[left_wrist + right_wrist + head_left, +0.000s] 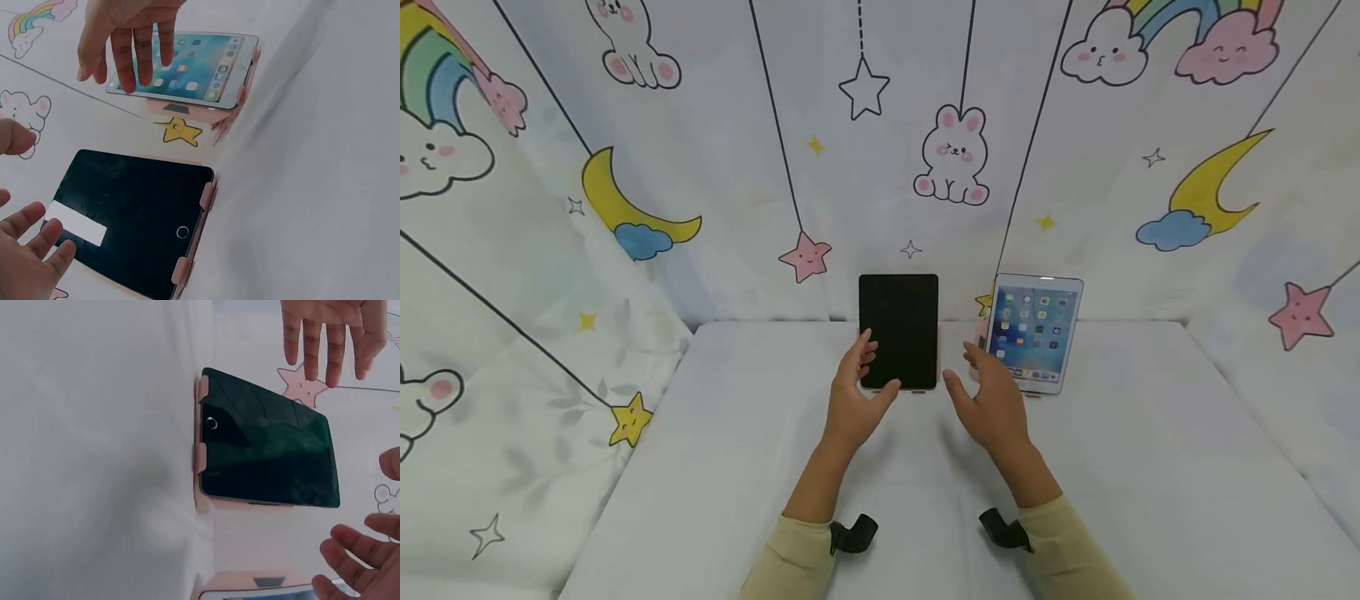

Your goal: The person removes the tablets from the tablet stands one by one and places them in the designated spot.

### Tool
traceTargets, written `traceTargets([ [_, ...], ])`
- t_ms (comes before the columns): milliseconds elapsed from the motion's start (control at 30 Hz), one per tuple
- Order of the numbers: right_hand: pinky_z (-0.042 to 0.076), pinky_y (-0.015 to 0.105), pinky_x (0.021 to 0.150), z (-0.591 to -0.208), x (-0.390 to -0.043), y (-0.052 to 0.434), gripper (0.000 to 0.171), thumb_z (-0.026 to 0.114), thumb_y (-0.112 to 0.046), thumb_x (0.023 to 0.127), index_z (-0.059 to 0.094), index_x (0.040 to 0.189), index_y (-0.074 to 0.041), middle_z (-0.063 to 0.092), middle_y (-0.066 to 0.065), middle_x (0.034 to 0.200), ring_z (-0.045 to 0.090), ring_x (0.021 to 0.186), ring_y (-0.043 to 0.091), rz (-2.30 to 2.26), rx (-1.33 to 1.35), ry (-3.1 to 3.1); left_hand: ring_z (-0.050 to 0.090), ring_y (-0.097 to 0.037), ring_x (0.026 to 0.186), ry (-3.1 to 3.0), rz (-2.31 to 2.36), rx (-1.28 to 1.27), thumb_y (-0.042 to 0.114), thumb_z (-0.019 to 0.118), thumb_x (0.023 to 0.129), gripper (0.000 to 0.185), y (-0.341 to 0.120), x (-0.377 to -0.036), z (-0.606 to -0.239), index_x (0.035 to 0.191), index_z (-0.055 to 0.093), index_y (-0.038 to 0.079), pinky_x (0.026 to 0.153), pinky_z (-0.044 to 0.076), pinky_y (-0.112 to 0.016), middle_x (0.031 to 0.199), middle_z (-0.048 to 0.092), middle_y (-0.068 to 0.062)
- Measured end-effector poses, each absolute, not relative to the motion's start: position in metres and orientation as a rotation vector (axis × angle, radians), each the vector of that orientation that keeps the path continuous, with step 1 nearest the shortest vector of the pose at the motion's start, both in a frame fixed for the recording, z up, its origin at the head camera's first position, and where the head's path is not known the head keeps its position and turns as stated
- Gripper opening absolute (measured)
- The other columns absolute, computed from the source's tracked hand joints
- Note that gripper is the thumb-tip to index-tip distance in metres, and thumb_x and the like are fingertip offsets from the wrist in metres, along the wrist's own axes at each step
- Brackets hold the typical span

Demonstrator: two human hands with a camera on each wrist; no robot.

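Note:
A tablet with a dark screen [898,321] leans upright on a pink stand [180,270] near the back wall. To its right, a white tablet [1043,321] shows a lit screen of app icons and also rests on a pink stand [212,114]. My left hand [853,408] hovers before the dark tablet's lower left side, fingers spread, holding nothing. Between the two tablets, slightly before the white one, my right hand [995,408] is raised with loosely extended fingers. The right wrist view shows a gap between the left hand [334,328] and the dark tablet.
Both stands sit on a white-covered table [917,517] near its back edge. Behind it hangs a white cloth [730,167] printed with stars, moons, rabbits and clouds. Each sleeve has a black device [854,533] at the wrist.

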State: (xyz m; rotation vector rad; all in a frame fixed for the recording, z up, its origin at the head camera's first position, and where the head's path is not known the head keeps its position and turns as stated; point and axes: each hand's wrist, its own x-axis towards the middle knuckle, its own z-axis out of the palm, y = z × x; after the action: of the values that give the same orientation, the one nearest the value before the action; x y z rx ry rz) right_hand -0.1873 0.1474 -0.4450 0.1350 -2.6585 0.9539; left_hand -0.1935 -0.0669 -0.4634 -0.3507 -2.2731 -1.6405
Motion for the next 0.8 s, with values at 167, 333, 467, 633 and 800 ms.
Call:
traceTargets([
  [167, 0.053, 0.055, 0.100, -0.446, -0.204, 0.142, 0.055, 0.063, -0.037, 0.099, 0.054, 0.144, -0.008, 0.069, 0.014, 0.129, 0.064, 0.119, 0.032, 1.101, 0.120, -2.590, 0.054, -0.030, 0.132, -2.215, -1.703, -0.271, 0.012, 0.074, 0.092, 0.075, -0.071, -0.206, -0.460, 0.156, 0.037, 0.010, 0.113, 0.047, -0.051, 0.146, 0.053, -0.014],
  [333, 0.054, 0.050, 0.098, -0.456, -0.224, 0.135, 0.048, 0.066, -0.029, 0.098, 0.057, 0.140, -0.008, 0.069, 0.014, 0.121, 0.066, 0.112, 0.031, 1.320, 0.051, -2.481, 0.055, -0.033, 0.129, -2.166, -1.824, -0.191, 0.009, 0.073, 0.092, 0.074, -0.074, -0.220, -0.464, 0.157, 0.037, 0.011, 0.111, 0.048, -0.053, 0.145, 0.053, -0.016],
  [467, 0.054, 0.048, 0.098, -0.468, -0.236, 0.124, 0.044, 0.066, -0.024, 0.098, 0.059, 0.139, -0.010, 0.068, 0.014, 0.118, 0.066, 0.110, 0.030, 1.523, -0.038, -2.381, 0.057, -0.033, 0.125, -2.107, -1.898, -0.088, 0.008, 0.073, 0.092, 0.073, -0.076, -0.230, -0.476, 0.156, 0.040, 0.017, 0.107, 0.050, -0.053, 0.142, 0.055, -0.014],
  [633, 0.053, 0.043, 0.096, -0.485, -0.243, 0.113, 0.041, 0.068, -0.020, 0.097, 0.061, 0.136, -0.010, 0.065, 0.015, 0.117, 0.063, 0.107, 0.027, 1.759, -0.232, -2.198, 0.057, -0.031, 0.118, -2.036, -1.962, -0.014, 0.009, 0.074, 0.091, 0.073, -0.078, -0.237, -0.492, 0.155, 0.041, 0.020, 0.098, 0.053, -0.043, 0.139, 0.056, -0.011],
  [800, 0.049, 0.035, 0.091, -0.505, -0.245, 0.109, 0.044, 0.071, -0.018, 0.095, 0.060, 0.137, -0.009, 0.060, 0.014, 0.120, 0.058, 0.106, 0.025, 1.792, -0.284, -2.134, 0.055, -0.029, 0.116, -2.004, -2.027, 0.051, 0.009, 0.073, 0.091, 0.072, -0.077, -0.240, -0.508, 0.155, 0.042, 0.019, 0.090, 0.049, -0.028, 0.138, 0.054, -0.013],
])
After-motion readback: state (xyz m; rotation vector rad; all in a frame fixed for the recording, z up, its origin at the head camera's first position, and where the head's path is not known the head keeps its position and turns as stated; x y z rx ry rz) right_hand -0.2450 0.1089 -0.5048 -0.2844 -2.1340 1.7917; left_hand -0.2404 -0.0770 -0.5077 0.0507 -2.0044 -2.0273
